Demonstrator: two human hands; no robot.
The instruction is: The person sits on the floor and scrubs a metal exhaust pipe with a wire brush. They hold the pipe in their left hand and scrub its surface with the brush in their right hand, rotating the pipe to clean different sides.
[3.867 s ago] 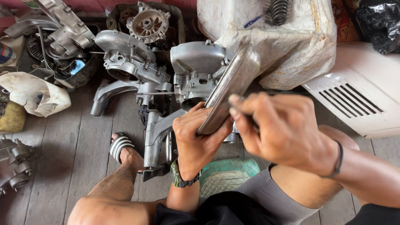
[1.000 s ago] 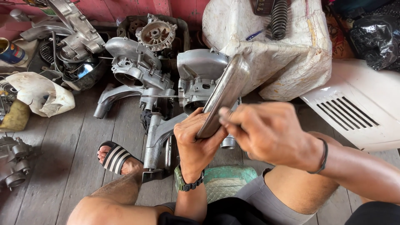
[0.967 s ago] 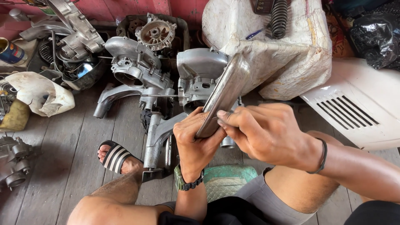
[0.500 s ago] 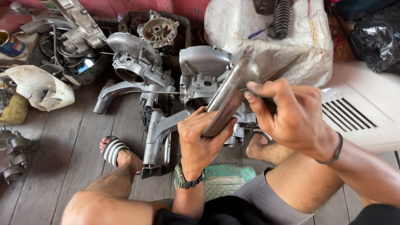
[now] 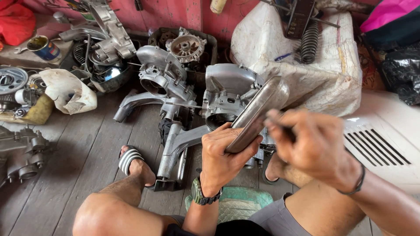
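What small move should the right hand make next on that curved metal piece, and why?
Probably another short stroke down the face of the curved metal piece. The left hand grips its lower end and holds it tilted up, and the right hand sits against its upper half, blurred, fingers pinched on something too small to identify. Keep the left grip steady.

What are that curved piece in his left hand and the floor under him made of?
The curved piece looks like bare metal: dull grey with a worn sheen and brownish patches, maybe rust or grime. The floor looks like unpainted wood: grey weathered planks with visible grain and seams.
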